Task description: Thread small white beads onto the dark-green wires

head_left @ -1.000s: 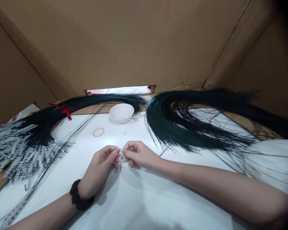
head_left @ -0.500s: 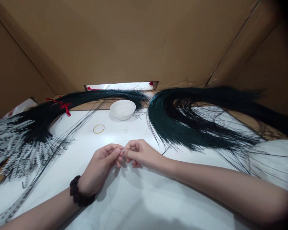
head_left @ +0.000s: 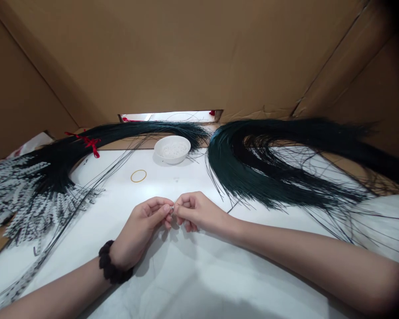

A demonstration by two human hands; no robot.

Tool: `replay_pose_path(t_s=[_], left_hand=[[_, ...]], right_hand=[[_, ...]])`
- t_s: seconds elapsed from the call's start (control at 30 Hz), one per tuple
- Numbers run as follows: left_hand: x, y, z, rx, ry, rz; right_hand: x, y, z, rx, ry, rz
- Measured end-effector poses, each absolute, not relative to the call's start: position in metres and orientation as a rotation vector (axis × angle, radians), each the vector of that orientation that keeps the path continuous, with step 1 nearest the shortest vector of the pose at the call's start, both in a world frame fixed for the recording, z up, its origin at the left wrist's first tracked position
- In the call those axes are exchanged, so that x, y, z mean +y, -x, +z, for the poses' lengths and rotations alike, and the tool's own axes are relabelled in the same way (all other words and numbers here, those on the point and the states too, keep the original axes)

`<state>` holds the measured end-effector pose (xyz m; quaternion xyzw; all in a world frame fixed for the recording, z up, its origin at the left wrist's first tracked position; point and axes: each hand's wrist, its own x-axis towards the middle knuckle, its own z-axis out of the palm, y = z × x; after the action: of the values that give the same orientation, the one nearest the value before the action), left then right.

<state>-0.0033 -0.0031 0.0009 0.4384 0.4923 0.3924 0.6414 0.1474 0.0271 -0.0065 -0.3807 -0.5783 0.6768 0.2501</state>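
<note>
My left hand [head_left: 146,226], with a dark scrunchie [head_left: 112,264] on its wrist, pinches thumb against index finger over the white tabletop [head_left: 119,292]. Meeting it fingertip to fingertip, my right hand [head_left: 194,210] is also pinched closed. A tiny shiny piece [head_left: 172,208] shows between the two pinches, too small to name. A white bowl [head_left: 172,155] holding small pale bits stands beyond the hands. Left of it lies a thin yellow ring like a rubber band [head_left: 138,176].
At left lies a bundle of dark strands [head_left: 119,130] with striped white-and-black ends [head_left: 29,199] and a red tie [head_left: 91,144]. Another dark strand bundle [head_left: 224,161] curves on the right. Cardboard walls [head_left: 173,57] enclose the table, with a slot at the back.
The view has shifted slightly. Both hands keep their pinches at nearly the same place, and the tiny piece between them shows a little more.
</note>
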Motion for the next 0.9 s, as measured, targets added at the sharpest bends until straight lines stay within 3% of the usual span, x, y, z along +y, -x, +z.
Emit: replay_pose_path(t_s=[0.9], left_hand=[[-0.0023,0.0039,0.0037,1.127,-1.074,0.868]], right_hand=[[0.0253,-0.1477,-0.0065,-1.535,1.048,1.837]])
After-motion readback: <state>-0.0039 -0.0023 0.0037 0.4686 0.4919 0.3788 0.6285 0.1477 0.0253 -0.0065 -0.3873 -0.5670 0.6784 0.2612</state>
